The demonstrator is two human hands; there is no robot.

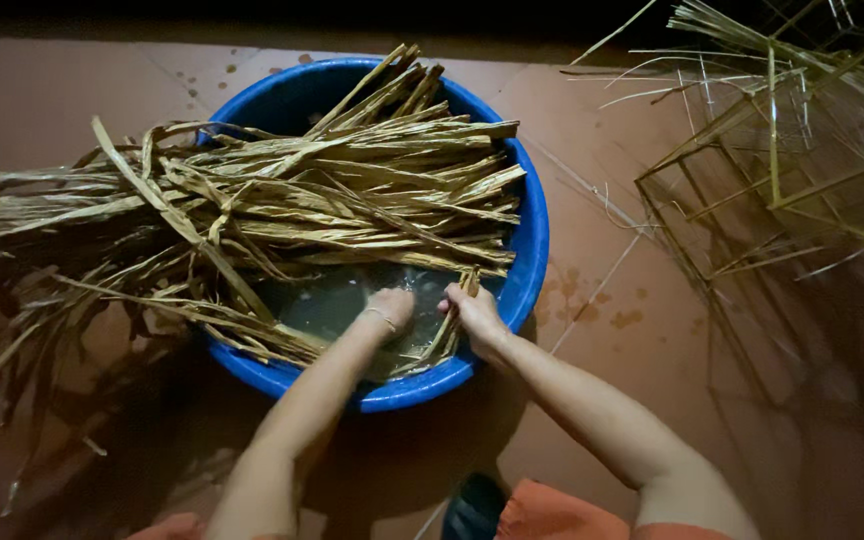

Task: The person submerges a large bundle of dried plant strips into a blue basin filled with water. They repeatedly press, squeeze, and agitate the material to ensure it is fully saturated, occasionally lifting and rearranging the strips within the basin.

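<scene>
— What's going on at the blue basin (pixel 532 240) on the tiled floor (pixel 52 90)?

— A person leans over the round plastic basin, both bare arms reaching down into the murky water (pixel 327 300) at its near side. A thick bundle of long dried leaf strips (pixel 352 190) lies across the basin, its cut ends resting near the right rim and the rest trailing out over the left rim onto the floor.

— And the hands?

— The right hand (pixel 472 312) has its fingers wrapped round a few strips (pixel 449 330), which run from above the hand down into the water near the front wall. The left hand (pixel 389 305), just beside it with a thin bangle (pixel 382 317) on the wrist, is pressed down in the water; its fingers are curled under or submerged, and from here I cannot tell whether they grip anything.

— Anything else around?

— To the right, well apart from the basin, stands an open frame of thin pale sticks (pixel 772 180) with loose straw-like strands over it (the light falls off quickly there). Dark wet spots (pixel 607 310) mark the tiles between basin and frame, and an orange cloth (pixel 562 515) shows at the bottom edge
</scene>
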